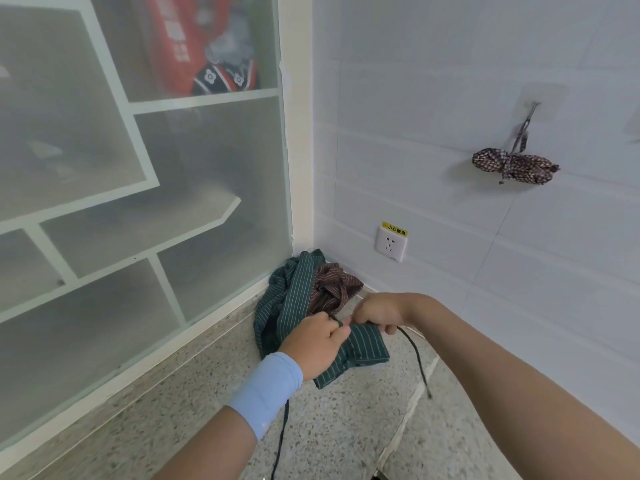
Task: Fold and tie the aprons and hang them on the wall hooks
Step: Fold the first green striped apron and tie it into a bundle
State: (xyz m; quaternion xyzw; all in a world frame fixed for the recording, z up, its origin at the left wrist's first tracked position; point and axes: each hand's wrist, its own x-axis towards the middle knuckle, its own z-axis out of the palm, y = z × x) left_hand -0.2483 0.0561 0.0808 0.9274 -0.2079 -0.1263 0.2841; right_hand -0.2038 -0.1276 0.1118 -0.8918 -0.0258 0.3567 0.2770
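Green apron (363, 344) folded; L hand (317, 344) grips it, R hand (378, 310) seemingly pinches its strap (417, 355).

text 1: "小心触电", dark characters on yellow sticker (394, 229) | stands on: top edge of white wall socket (390, 244) | text 2: white characters on red item (173, 32) behind frosted glass (214, 161) | legibility: too blurred to read

We see soft, even light on the tiled wall (450, 81), a faint shadow beneath the checked bundle (512, 166); lines bow near the edges; frosted glass (214, 168) blurs what lies behind.
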